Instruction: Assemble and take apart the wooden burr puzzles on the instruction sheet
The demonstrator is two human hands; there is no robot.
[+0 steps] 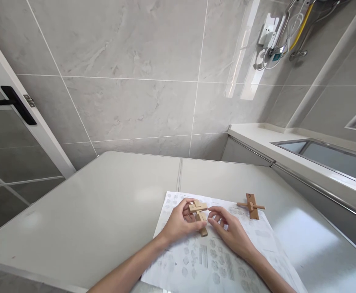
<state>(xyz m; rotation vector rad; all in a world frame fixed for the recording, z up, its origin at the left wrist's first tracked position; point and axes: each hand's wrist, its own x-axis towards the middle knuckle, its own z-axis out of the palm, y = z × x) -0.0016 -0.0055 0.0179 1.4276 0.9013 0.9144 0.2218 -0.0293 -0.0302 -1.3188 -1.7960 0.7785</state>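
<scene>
Head-worn view, downward over table [104, 203]

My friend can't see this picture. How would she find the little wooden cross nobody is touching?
Start at the grey table and find the printed sheet lying on it. Near the sheet's far right corner sits the wooden cross, right of both hands. Unlike the wooden puzzle between the left hand and right hand, it lies alone, untouched.

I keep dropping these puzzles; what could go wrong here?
The half-joined wooden pieces sit in the left hand's fingertip grip; a push from the right hand could slide them apart. The loose printed sheet underneath may shift. The second wooden cross lies near the right hand and could get knocked.
</scene>
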